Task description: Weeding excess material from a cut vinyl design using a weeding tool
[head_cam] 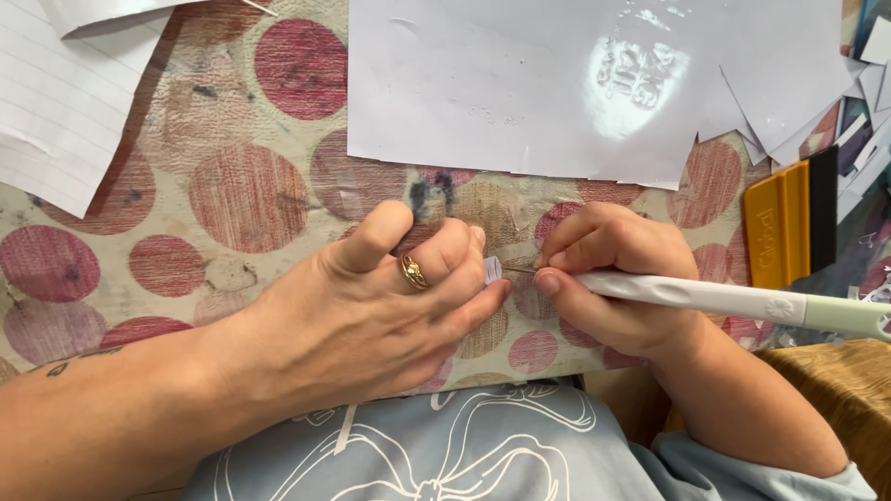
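The left hand (371, 306) pinches a tiny white scrap (493, 269) between fingertips and thumb, low over the spotted cloth (223, 195), while the right hand (608, 288) is closed around a white pen-shaped tool (705, 295) whose fine point (520, 270) meets the scrap's edge. That point sits just beside the fingertips — a slip could prick them, I'd judge — or tear the scrap, or flick it among the white sheets (520, 83).

Left hand (371, 306), gold ring (414, 271) on one finger, pinches small white paper piece (493, 269) over dotted cloth (223, 195). Right hand (608, 288) grips white pen-like tool (705, 295), thin tip touching the piece. White sheet (520, 83) above, orange squeegee (780, 227) right.
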